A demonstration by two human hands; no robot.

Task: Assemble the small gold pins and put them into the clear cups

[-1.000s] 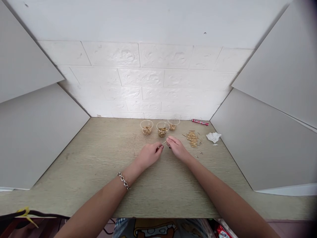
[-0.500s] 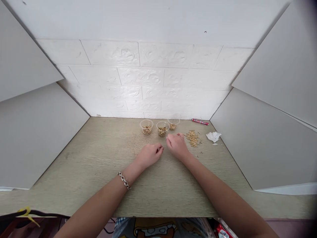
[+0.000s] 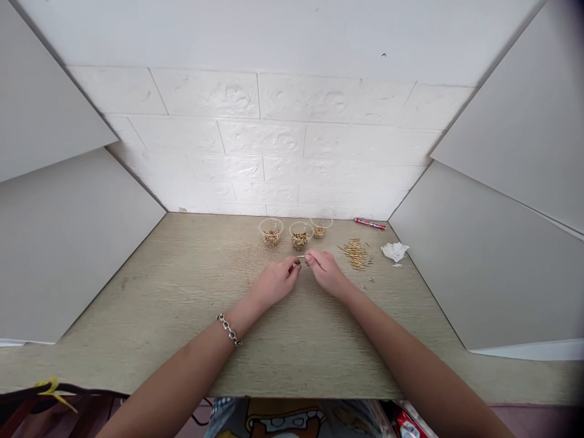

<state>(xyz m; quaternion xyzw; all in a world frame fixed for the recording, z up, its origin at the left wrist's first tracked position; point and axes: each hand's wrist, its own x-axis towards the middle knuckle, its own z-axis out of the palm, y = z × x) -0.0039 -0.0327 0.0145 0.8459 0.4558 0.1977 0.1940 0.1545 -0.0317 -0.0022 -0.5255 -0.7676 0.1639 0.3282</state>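
Between the two hands, in front of the cups, is a thin gold pin [image 3: 301, 256]. My right hand [image 3: 323, 268] pinches its right end. My left hand [image 3: 279, 279] is closed near the pin's left end, thumb and fingers curled together; what it holds is too small to make out. Three clear cups stand behind the hands: the left cup [image 3: 271, 233], the middle cup [image 3: 300, 236] and the right cup [image 3: 320, 227], each with small gold pieces in it. A pile of gold pins [image 3: 355, 254] lies right of my right hand.
A red pen-like stick [image 3: 370, 224] lies near the back wall. Crumpled white material [image 3: 395, 251] rests at the right, by the grey side panel [image 3: 483, 261]. Tiny specks [image 3: 249, 258] are scattered on the tabletop [image 3: 173, 292] left of the hands.
The thin gold pin now shows between the hands. My left hand's fingertips have risen slightly towards it, and my right hand has turned a little. The camera view has shifted slightly.
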